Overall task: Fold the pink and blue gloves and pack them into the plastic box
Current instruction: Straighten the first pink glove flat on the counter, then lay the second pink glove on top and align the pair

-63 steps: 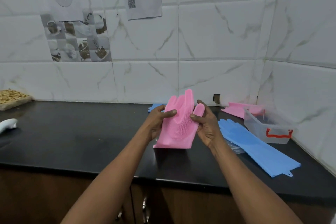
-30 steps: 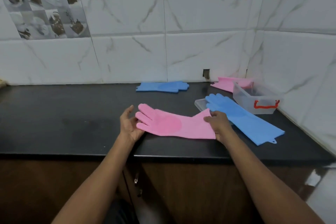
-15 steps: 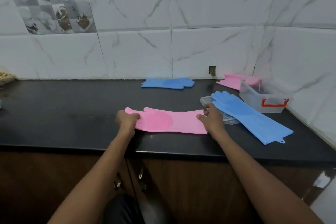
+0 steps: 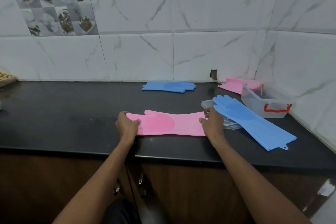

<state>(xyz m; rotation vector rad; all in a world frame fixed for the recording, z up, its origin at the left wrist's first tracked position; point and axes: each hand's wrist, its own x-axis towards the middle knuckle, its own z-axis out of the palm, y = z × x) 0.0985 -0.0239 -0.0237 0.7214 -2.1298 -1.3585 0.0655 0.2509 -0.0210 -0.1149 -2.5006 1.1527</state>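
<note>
Pink glove (image 4: 169, 123) is being pinched flat at both ends by left hand (image 4: 127, 125) and right hand (image 4: 211, 122); blue glove (image 4: 254, 122) is lying at 3 o'clock.

Kitchen: black countertop (image 4: 72, 114), tiled wall (image 4: 200, 23), cabinets (image 4: 54, 178).

Arms: both mine are bare from the bottom edge of the view up to the wrists; no sleeves show.
Left hand (image 4: 127, 125): bare; I wear no glove, ring or band on it.
Right hand (image 4: 211, 123): bare; no glove, watch or bracelet at my wrist.
Clothing: a dark garment shows between my forearms at the bottom edge; too dim to name.
</note>
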